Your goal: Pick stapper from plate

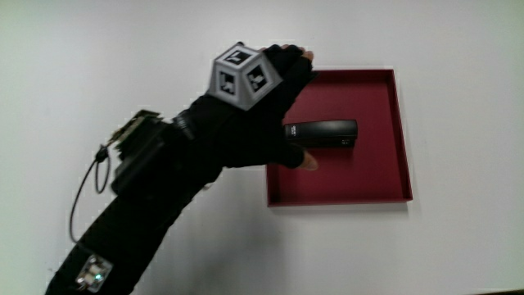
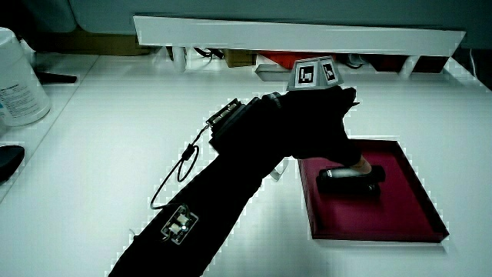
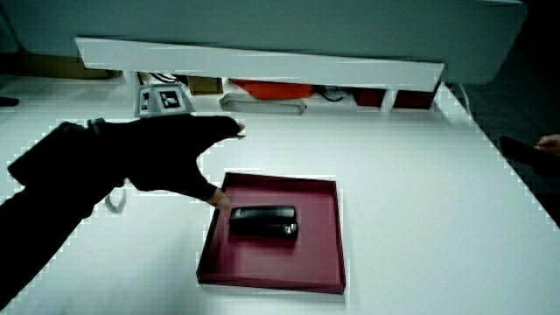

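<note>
Stapler [image 1: 322, 133], black, lies flat in the red square plate [image 1: 385, 176] on the white table [image 1: 458, 49]. Hand [image 1: 266, 115] hovers at the plate's edge, over one end of the stapler, fingers spread and holding nothing; the thumb tip [image 3: 220, 201] sits just beside the stapler's end, contact unclear.

Bright overhead light — washed-out white table [image 1: 458, 65], soft shadows, dim side views

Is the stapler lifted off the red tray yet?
No, the stapler lies flat in the red tray, with the hand spread open beside it.
</note>
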Demonstrator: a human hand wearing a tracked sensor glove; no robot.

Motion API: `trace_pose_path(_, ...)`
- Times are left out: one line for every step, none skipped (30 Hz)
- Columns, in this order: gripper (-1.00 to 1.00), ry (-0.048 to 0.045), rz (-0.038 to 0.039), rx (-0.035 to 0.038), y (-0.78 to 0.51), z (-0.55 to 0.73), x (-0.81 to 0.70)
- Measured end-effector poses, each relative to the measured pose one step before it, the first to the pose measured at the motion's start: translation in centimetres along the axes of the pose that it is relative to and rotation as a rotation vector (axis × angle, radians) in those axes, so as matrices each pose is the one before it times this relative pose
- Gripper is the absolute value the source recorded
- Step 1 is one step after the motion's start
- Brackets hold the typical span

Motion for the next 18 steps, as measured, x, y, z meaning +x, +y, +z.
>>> trace_pose_path(0.0,-0.00367,0.01299,-0.00631,0.466,-0.288,-0.07)
trace_pose_path(0.0,0.01466,-0.00079,-0.00251,0.564,-0.337,-0.096)
trace_pose_path(0.0,0.00227,0.00787,-0.00311,0.434,-0.273,-0.042)
trace_pose_path(0.0,0.00653,-0.00077,-0.00556,0.481,-0.267,-0.063)
trace_pose_path(0.0,-0.00918,0.01437,-0.00947,0.353,-0.222,-0.027)
trace_pose_path(0.0,-0.00359,0.00818,-0.01134,0.665,-0.438,-0.25)
trace_pose_path(0.0,0.00371,0.0125,-0.00731,0.435,-0.267,-0.1)
trace_pose_path(0.0,-0.00342,0.00821,-0.01196,0.345,-0.222,-0.082)
trace_pose_path(0.0,-0.0049,0.00805,-0.00852,0.411,-0.281,-0.169)
trace_pose_path(0.0,-0.0015,0.0062,-0.00548,0.469,-0.342,-0.177)
trace_pose_path(0.0,-0.00481,0.00597,-0.00954,0.499,-0.373,-0.151)
trace_pose_path(0.0,0.00384,0.00042,-0.00161,0.301,-0.233,0.014)
trace_pose_path(0.0,-0.00229,0.00544,-0.00726,0.369,-0.321,-0.045)
trace_pose_path(0.0,-0.00262,0.00235,-0.00708,0.213,-0.264,0.038)
trace_pose_path(0.0,0.00397,-0.00422,0.00011,0.443,-0.411,-0.105)
trace_pose_path(0.0,-0.00056,0.01453,-0.00638,0.079,-0.228,0.062)
trace_pose_path(0.0,0.00447,-0.00524,-0.00574,0.378,-0.361,-0.055)
trace_pose_path(0.0,0.00247,0.00134,-0.00185,0.222,-0.284,0.024)
